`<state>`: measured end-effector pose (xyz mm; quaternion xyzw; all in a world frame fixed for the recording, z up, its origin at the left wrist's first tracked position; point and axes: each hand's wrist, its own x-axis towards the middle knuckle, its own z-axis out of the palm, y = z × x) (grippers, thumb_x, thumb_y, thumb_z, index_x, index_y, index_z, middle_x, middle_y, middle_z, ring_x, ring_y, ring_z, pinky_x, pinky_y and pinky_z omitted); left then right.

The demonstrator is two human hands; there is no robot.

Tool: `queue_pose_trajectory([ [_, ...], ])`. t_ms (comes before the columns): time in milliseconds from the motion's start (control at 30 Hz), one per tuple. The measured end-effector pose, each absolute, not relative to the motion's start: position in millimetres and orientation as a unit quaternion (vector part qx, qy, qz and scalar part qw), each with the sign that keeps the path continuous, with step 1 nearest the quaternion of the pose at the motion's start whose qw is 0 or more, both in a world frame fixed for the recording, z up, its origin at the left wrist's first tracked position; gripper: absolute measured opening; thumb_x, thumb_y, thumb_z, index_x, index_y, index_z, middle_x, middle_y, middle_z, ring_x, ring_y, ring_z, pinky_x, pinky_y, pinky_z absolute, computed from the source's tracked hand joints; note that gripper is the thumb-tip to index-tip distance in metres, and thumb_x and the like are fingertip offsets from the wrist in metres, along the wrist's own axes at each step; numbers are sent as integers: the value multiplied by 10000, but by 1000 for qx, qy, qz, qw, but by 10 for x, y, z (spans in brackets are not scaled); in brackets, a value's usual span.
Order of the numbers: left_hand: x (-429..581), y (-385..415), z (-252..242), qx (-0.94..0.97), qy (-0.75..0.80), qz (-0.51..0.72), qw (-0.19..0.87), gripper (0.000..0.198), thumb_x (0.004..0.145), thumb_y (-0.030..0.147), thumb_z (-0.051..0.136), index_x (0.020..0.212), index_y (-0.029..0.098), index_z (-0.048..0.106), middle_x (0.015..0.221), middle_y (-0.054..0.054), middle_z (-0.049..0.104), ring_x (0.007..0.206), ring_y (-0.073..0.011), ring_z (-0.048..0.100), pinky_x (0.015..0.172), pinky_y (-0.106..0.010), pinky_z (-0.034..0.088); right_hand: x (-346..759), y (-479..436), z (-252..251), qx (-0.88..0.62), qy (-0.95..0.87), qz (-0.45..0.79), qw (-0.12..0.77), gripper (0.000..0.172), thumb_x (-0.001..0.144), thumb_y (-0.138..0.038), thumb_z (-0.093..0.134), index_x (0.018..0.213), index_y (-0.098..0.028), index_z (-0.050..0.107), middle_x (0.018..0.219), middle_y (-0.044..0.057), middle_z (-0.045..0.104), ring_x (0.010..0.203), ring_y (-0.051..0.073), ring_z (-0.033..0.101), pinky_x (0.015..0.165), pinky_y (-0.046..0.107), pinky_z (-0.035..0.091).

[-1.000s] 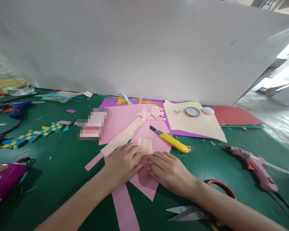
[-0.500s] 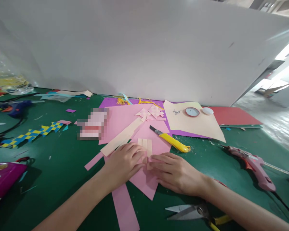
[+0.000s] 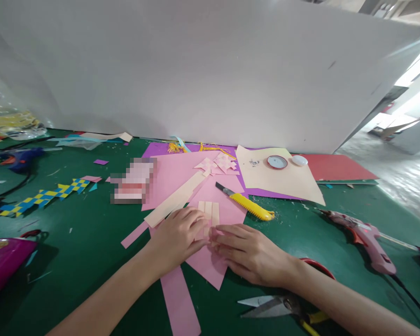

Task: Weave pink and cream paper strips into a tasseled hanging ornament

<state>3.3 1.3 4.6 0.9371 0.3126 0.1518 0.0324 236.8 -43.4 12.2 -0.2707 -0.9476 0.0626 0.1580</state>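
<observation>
A: Hands first. Left?

B: Left hand (image 3: 184,231): palm down, fingers bent and close together, tips at the left side of the cream strips (image 3: 209,210). Pinching or only pressing, can't tell.

A: Right?

B: Right hand (image 3: 248,252): fingers side by side, slightly curled, tips over the strips' near ends. Grip hidden there, can't tell either.

A: Where are the strips?

B: Between the hands, on a pink sheet (image 3: 213,275). Narrow, flat, matt, lined up side by side, far ends showing.

A: Other materials?

B: Long cream strip (image 3: 177,198) slanting beyond the left hand, smooth paper. Pink woven pieces (image 3: 224,163) farther back, checked, jagged edges. Yellow cutter (image 3: 250,205), ribbed handle, dark tip, lying partly on pink paper. Scissors (image 3: 266,305) near the right forearm, metal blades apart. Pink glue gun (image 3: 367,238) far right, on its side.

A: Surface, room?

B: Green desk (image 3: 91,261), smooth, littered with paper scraps. Tall pale panel (image 3: 196,70) along the back. Bright shiny floor (image 3: 402,175) past its right edge; the rest there is blurry.
</observation>
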Motion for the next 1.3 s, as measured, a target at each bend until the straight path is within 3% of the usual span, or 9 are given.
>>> queue_pose_trajectory([
  [400,39,11,30,933,330,131,54,357,888,364,540,1185,167,566,1176,-98,603,1132,-270,511,929,-459,460,2320,-474,85,-293,-940,83,152,308,921,-167,412,1177,-132,579,1247,95,587,1281,198,406,1062,388,379],
  [600,-23,49,68,938,308,135,86,312,956,210,380,1199,196,575,1213,-73,605,1147,-223,517,970,-439,446,2289,-507,102,-310,-934,93,154,313,909,-164,439,1197,-148,559,1228,85,592,1269,180,417,1056,366,394],
  [733,-64,50,159,943,275,160,94,282,929,241,467,1184,220,587,1233,-70,588,1190,-226,485,985,-423,437,2260,-491,115,-317,-932,76,159,265,909,-176,453,1140,-142,579,1200,91,604,1274,202,411,1066,386,381],
  [933,-36,22,222,946,260,152,123,220,910,198,489,1037,237,664,1001,-40,650,945,-182,583,849,-347,484,2222,-436,69,-292,-937,32,190,213,898,-150,465,1063,-126,599,1079,108,643,1226,220,456,1000,406,445],
  [1133,-64,24,231,947,266,133,118,209,897,252,517,1044,226,662,1040,-50,658,961,-208,584,845,-374,486,2186,-414,61,-293,-942,12,163,170,912,-169,458,977,-137,612,1107,103,619,1156,226,484,936,388,459],
  [1300,-81,25,264,949,256,137,123,202,899,237,501,971,198,686,986,-48,688,938,-189,614,844,-338,496,2108,-366,18,-331,-927,-6,177,111,900,-210,504,899,-155,599,929,87,626,963,211,525,774,356,459],
])
